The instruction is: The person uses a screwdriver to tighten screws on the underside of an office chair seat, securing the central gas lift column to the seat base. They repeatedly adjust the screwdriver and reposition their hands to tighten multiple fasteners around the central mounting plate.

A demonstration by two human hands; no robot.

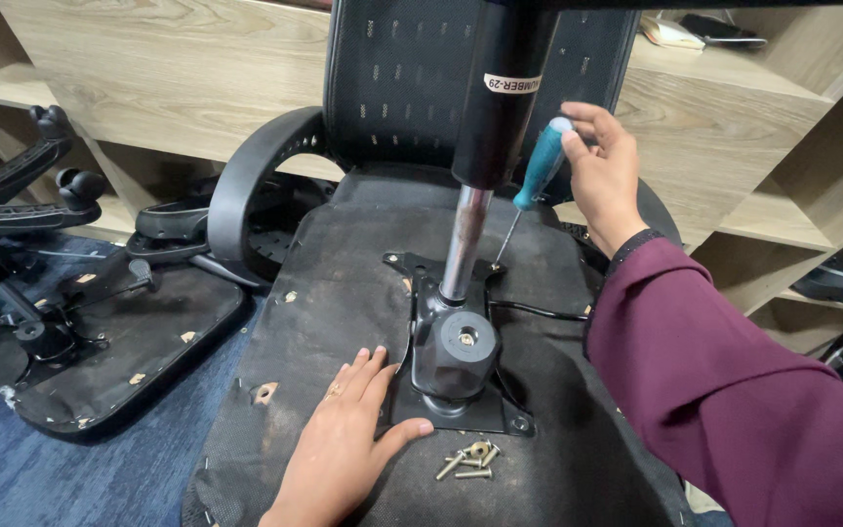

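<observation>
The right hand is closed around the teal handle of a screwdriver, fingers wrapped near the rounded cap; the thin shaft runs down and to the left, its tip meeting the far right corner of the black mounting plate. The screwdriver is judged light and rigid, its moulded handle offering a firm hold; the handle is the correct place to hold, the shaft being too thin and smooth. The left hand lies flat and open on the dark seat underside, holding nothing, thumb just touching the plate's near edge. The gas cylinder rises from the plate between the two hands; it is judged heavy, stiff and slippery on its chromed section. Loose screws lie just right of the left thumb; these are small and prone to rolling.
</observation>
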